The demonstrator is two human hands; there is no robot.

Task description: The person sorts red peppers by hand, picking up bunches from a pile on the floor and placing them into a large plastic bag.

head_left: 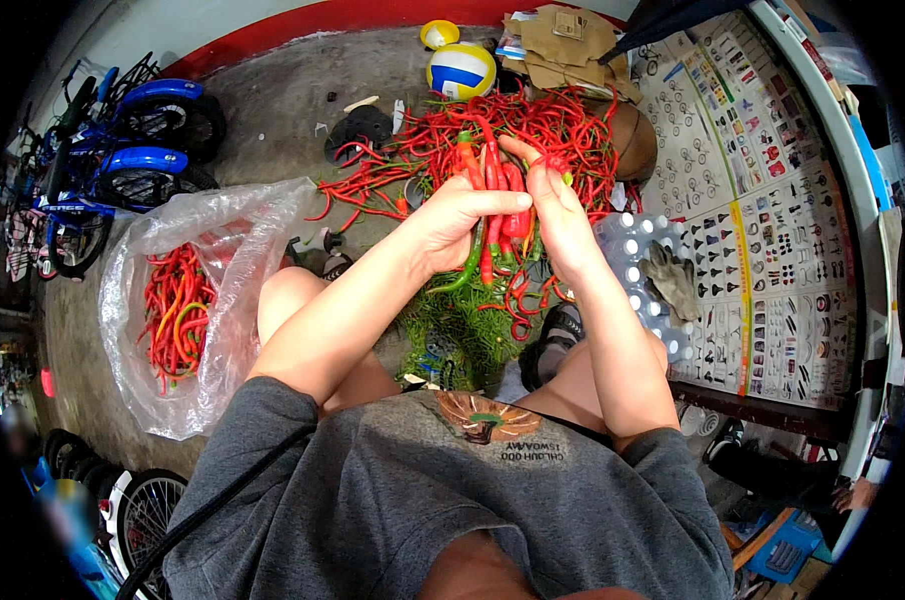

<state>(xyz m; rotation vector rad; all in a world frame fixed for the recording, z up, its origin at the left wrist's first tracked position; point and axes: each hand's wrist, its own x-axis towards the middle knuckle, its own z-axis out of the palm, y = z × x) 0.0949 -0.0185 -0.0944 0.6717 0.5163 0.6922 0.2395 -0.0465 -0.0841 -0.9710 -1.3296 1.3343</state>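
The person's left fingers (503, 202) and right fingers (520, 149) pinch red chili peppers (492, 165) together; slackening could spill some onto green stalks (463, 340) below.

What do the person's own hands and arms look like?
The left hand and right hand wear no gloves, and no watch shows. Bare forearms emerge from short dark grey fabric sleeves; a thin black cord crosses the left sleeve.

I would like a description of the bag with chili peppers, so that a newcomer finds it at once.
Start from the big loose heap of red chili peppers on the floor. Left of it and nearer, beside the person's left leg, is a clear plastic bag. Wrinkled, see-through walls around its red peppers set it apart from the heap.
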